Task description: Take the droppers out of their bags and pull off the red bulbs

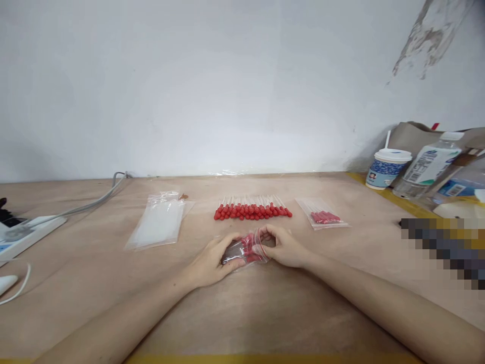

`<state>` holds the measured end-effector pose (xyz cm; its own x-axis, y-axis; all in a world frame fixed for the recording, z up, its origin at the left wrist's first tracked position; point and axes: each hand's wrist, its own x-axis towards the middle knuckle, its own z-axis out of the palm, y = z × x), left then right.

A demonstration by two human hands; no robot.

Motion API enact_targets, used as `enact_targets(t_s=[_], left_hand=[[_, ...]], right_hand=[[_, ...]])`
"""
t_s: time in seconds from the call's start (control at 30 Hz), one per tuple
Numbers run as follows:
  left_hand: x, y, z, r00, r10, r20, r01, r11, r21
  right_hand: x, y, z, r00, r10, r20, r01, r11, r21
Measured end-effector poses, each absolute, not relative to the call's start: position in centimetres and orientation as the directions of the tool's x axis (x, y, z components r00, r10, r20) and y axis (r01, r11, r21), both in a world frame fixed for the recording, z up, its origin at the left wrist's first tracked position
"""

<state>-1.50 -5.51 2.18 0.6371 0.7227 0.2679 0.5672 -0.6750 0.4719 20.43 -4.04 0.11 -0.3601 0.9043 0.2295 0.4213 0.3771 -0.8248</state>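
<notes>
Head view: over a brown-covered table (242,318), two bare hands meet near the middle around a clear resealable bag (248,248) with red-tipped sticks inside. The left hand (216,260) grips the bag's left end, thumb on the near side and fingers on the far side. The right hand (281,246) holds the right end by its rim, thumb and fingers curved with a gap between them – the red heads lie toward this end of the bag.

Just beyond the hands, on the far side, a row of loose sticks (253,210) lies with red heads toward the near side and pale shafts toward the wall (227,101). To the right of that row, a filled bag (325,217) lies flat, its red heads at the near end. To the left is a stack of clear plastic bags (159,222), slightly fanned.

At the far right stand a lidded paper cup (386,171) with a white straw and, just beside it, a labelled plastic bottle (430,164) – both by a strip of yellow tape (397,201). On the far left, a grey cable (94,202) runs to a white power strip (34,235)
</notes>
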Motion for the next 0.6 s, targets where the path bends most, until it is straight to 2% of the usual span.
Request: enact_targets(t_s=[0.17, 0.43, 0.6], left_hand=[[-1.56, -5.43, 2.15, 0.656, 0.710, 0.255, 0.561, -0.686, 0.463], [-1.74, -5.00, 1.58, 0.635, 0.729, 0.256, 0.591, -0.672, 0.445], [-1.80, -5.01, 1.60, 0.643, 0.729, 0.235, 0.598, -0.670, 0.441]], right_hand=[[20.24, -4.10, 0.19, -0.396, 0.901, 0.175, 0.407, 0.344, -0.847], [19.97, -4.68, 0.89, -0.407, 0.883, 0.232, 0.381, 0.395, -0.836], [19.80, -4.63, 0.95, -0.416, 0.879, 0.232, 0.430, 0.415, -0.802]])
